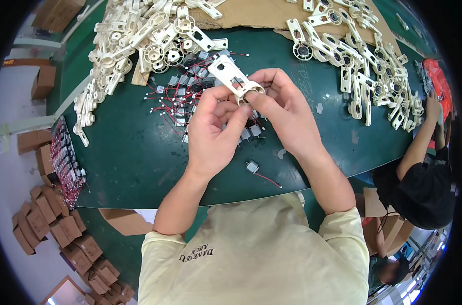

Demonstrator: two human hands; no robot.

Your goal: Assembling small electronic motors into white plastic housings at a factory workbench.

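Between both hands I hold a cream plastic housing [228,74], tilted, with its rectangular cutout end pointing up and left and its round ring end down toward me. My left hand [214,127] is closed on the ring's left side, thumb at the lower rim. My right hand [287,104] grips the ring's right side, its thumb pressed at the ring opening. Whatever lies inside the ring is mostly hidden by the thumb. Behind and below the hands lies a heap of small silver motors [181,92] with red wires. One single motor [252,166] lies apart, nearer me.
A large pile of cream housings [124,38] covers the far left. More housings with dark round inserts [360,66] spread over the right. Cardboard [246,14] lies at the far edge. Motors in rows [66,162] sit at the left edge. A co-worker [416,173] handles red plastic [438,84].
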